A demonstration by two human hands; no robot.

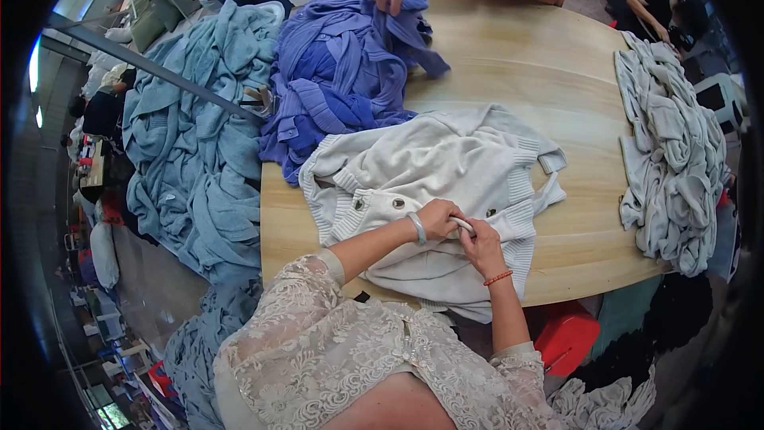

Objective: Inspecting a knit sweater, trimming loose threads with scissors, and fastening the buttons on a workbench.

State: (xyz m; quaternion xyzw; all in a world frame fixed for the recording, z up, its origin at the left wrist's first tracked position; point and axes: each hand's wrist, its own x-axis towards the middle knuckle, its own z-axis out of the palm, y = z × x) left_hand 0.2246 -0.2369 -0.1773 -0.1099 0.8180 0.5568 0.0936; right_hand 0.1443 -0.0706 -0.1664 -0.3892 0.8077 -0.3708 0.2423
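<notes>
Pinching one rolled edge together, the left hand (439, 219) and right hand (483, 250) work the cream cardigan (446, 151) at the table's (569, 267) near side. Leftmost lie teal knits (199, 143), then a purple heap (342, 64); the cardigan, unfolded, seems unfinished; rightmost, pale knits (672, 159) lie piled, whether finished I cannot tell.
</notes>
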